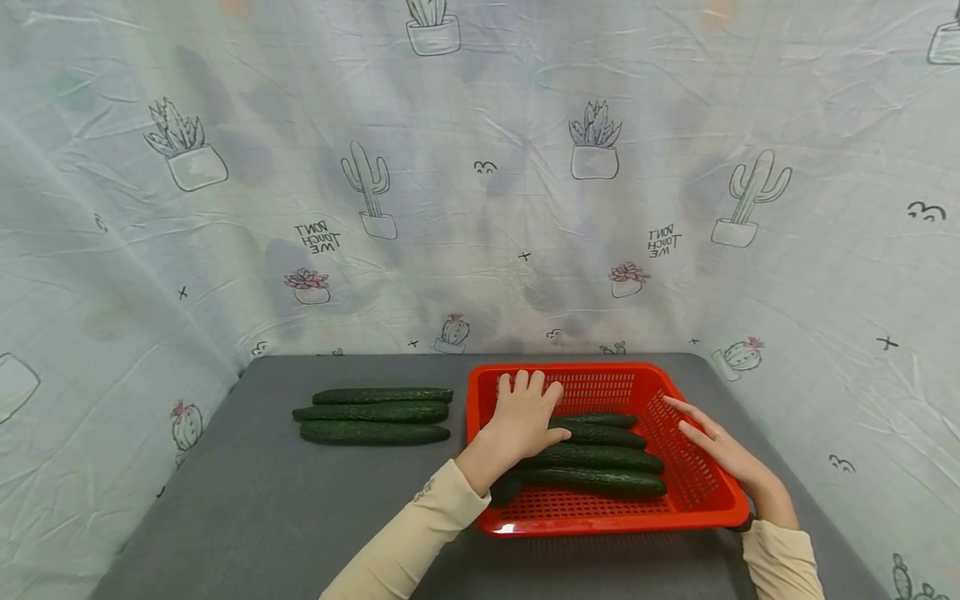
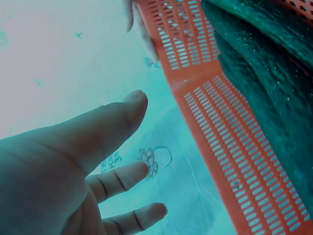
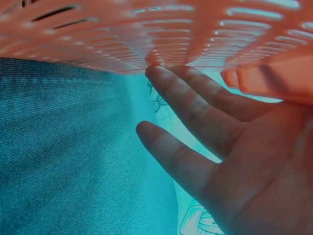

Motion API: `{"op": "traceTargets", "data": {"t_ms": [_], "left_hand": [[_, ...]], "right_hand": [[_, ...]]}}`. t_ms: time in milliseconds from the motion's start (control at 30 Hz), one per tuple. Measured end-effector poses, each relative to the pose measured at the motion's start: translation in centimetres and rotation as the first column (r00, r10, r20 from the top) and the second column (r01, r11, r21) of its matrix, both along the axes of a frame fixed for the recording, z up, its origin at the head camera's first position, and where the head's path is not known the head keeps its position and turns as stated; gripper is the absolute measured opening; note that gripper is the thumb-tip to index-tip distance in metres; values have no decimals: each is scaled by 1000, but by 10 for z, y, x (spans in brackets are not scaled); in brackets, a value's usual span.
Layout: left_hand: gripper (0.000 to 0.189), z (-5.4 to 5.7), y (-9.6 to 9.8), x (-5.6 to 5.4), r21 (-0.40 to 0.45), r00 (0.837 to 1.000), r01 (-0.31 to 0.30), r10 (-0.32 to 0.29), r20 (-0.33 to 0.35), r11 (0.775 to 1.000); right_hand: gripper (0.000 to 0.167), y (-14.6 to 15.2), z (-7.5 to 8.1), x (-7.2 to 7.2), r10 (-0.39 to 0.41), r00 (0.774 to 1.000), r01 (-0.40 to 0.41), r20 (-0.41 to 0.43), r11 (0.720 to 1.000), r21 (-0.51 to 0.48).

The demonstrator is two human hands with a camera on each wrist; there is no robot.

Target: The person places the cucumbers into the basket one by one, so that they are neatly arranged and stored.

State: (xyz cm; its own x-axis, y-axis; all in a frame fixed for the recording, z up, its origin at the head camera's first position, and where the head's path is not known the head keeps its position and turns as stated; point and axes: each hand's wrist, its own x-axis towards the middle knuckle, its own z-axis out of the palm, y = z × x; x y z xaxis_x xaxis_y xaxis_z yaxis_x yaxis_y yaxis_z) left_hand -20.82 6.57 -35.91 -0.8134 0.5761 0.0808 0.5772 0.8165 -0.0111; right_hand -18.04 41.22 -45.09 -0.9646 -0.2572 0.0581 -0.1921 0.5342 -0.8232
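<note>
Cucumbers (image 1: 375, 412), three of them, long and dark green, lie side by side on the flat grey worktop (image 1: 262, 517); at least four more cucumbers (image 1: 600, 457) rest inside the red perforated plastic basket (image 1: 600, 526). Your left hand (image 1: 521, 421) is spread wide over the basket, gripping nothing; contact below it unclear. Your right hand (image 1: 720, 450), fingers extended, is at the basket's right side. Progress, judged by the split: partway; whether the outside three are finished or pending, you cannot tell.
</note>
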Motion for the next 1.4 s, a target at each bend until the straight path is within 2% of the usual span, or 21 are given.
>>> {"op": "traceTargets", "data": {"t_ms": [300, 400, 767, 933, 1167, 1400], "left_hand": [[45, -3, -27, 2, 76, 998, 8, -3, -58, 997], [44, -5, -37, 3, 117, 998, 6, 1, -59, 993], [44, -13, -74, 0, 267, 999, -47, 38, 36, 963], [47, -23, -90, -4, 323, 997, -75, 73, 18, 944], [46, -43, -111, -12, 366, 992, -117, 123, 7, 923], [41, -58, -134, -21, 398, 988, -142, 152, 8, 906]], "right_hand": [[48, 0, 1, 0, -7, 1000, 7, 8, 1000, 3], [48, 0, 1, 1, -15, 1000, 15, 13, 1000, 4], [48, 1, 0, 0, -13, 1000, 13, 7, 1000, 5], [48, 1, 0, 0, -13, 1000, 13, 21, 1000, -5], [47, 0, -1, -1, -27, 999, 28, -24, 999, 43], [47, 0, -1, 0, -33, 999, 34, -23, 998, 49]]}}
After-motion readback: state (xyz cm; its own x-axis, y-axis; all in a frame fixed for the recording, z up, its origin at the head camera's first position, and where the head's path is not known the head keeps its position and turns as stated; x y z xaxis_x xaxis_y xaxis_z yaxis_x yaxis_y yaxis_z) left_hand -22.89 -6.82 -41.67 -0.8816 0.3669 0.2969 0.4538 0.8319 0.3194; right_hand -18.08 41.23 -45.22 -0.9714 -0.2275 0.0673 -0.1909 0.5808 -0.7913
